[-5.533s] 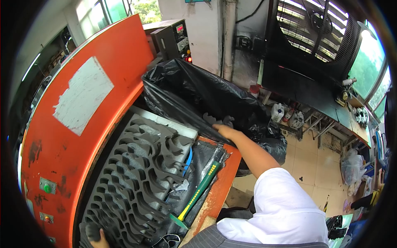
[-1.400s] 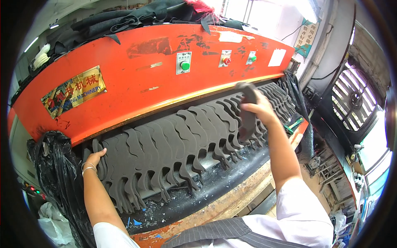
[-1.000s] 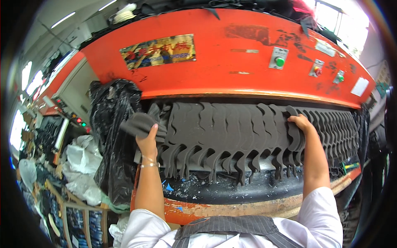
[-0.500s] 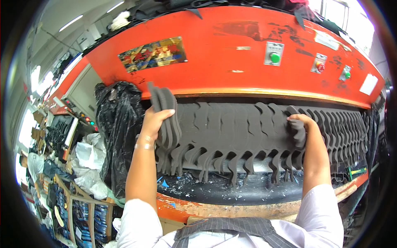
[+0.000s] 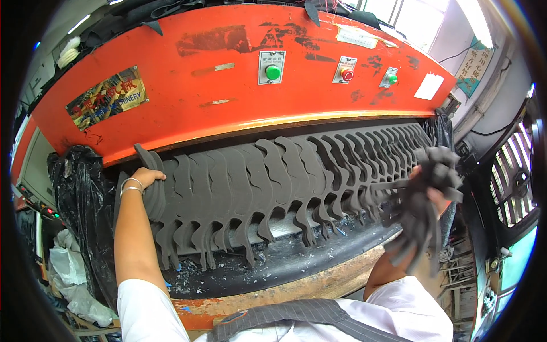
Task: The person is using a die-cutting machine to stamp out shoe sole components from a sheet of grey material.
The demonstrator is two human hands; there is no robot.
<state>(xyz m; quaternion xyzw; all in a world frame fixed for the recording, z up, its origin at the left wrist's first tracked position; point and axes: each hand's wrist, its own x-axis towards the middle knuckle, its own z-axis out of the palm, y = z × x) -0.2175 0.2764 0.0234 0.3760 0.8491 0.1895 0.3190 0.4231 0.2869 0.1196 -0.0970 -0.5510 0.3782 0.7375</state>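
A dark grey foam sheet [image 5: 228, 182], cut into wavy pieces, lies across the bed of an orange press. At its left end my left hand [image 5: 146, 178] is closed around a small stack of curved foam pieces [image 5: 152, 199], thumb on the right side. Beyond the sheet's near right side, my right hand [image 5: 437, 199] grips a bunch of foam strips [image 5: 419, 199]. That bunch is blurred and covers most of the hand. Along the front edge of the sheet, wavy foam ends [image 5: 248, 242] hang over.
The orange press [image 5: 205, 74] rises behind the sheet, with green [image 5: 273, 72] and red [image 5: 347, 74] buttons. A black plastic bag [image 5: 85, 199] hangs at the left. In front runs a worn wooden edge [image 5: 307, 279]. A vented dark panel [image 5: 513, 176] stands at the right.
The view has turned right. My right hand has moved off the sheet, right and nearer to me, now with a bunch of strips. My left hand still holds a foam stack, now lower against the sheet.
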